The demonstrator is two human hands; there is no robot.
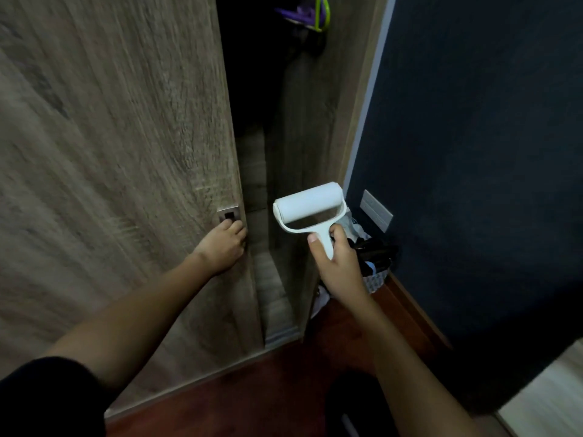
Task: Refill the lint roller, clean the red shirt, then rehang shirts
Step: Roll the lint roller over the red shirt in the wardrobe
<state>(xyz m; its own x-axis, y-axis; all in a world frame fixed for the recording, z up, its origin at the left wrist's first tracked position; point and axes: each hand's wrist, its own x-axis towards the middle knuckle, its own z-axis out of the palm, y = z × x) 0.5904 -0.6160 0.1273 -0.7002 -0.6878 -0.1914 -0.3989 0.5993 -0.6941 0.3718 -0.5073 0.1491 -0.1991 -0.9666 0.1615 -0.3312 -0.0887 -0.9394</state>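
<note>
1. Nearest you, the dark red wooden floor (252,392) runs as an open strip between the wardrobe and the dark blue wall (473,137).
2. Your left grip (220,249) is clenched on the free edge of the wardrobe door (110,152), fingers curled just under its recessed metal handle (229,215).
3. Your right grip (340,266) grasps the lint roller (310,209) by its white handle, thumb laid along it. The white roll is held tilted in front of the wardrobe opening, apart from the door edge and the side panel (315,121).
4. Just behind that grip, a patterned basket (375,279) of dark items sits on the floor against the blue wall. A pale bag (351,219) there carries print too small to read.
5. A wall plate (377,210) sits just above the basket.
6. The opening is a narrow, dark gap between the door edge and the side panel. High inside it hangs a green and purple hanger (315,14).
</note>
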